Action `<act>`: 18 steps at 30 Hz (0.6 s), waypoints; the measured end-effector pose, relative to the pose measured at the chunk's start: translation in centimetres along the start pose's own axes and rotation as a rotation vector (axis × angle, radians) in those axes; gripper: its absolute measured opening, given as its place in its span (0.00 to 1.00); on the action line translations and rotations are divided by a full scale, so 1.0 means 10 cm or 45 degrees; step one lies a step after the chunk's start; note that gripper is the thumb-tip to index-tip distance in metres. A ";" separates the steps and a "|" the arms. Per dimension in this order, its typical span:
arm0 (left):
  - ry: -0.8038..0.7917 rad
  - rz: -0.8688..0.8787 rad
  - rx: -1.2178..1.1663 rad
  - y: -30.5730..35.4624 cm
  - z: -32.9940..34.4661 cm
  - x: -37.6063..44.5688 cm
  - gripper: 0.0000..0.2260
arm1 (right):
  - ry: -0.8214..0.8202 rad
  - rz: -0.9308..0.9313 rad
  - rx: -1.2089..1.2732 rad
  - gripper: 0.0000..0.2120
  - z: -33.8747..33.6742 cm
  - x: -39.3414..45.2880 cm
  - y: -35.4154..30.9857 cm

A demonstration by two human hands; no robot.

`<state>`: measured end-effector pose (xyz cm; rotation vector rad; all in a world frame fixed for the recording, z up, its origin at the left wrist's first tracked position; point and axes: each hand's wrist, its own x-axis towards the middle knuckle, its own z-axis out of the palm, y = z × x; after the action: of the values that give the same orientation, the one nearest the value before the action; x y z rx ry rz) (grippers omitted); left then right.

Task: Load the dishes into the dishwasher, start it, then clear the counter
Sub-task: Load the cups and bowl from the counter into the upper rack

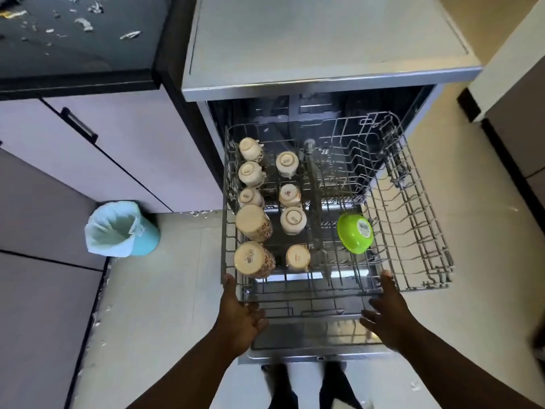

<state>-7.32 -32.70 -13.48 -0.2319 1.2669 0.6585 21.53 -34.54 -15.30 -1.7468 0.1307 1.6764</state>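
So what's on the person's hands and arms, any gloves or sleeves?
No gloves: the left hand and right hand are bare. Both forearms are bare too, with no sleeve in view as far as the frame's bottom edge. No watch, ring or bracelet shows.

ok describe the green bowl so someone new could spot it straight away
Find the open dishwasher and its pulled-out upper rack. The green bowl sits upside down right of the rack's middle, the only bright green thing beside two columns of cream cups.
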 end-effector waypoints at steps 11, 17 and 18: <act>0.148 0.112 -0.323 -0.16 0.35 0.18 0.43 | -0.339 0.291 -0.003 0.51 -0.25 0.30 -0.30; -0.014 0.212 -0.407 0.11 0.46 0.29 0.43 | -0.489 0.238 0.170 0.32 -0.04 0.38 -0.58; -0.046 0.211 -0.429 0.20 0.49 0.32 0.47 | -0.486 0.237 0.219 0.30 0.02 0.43 -0.66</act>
<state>-4.07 -27.54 -14.61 -0.3925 1.1433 1.0155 25.48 -27.81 -16.53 -1.2955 0.2597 2.0381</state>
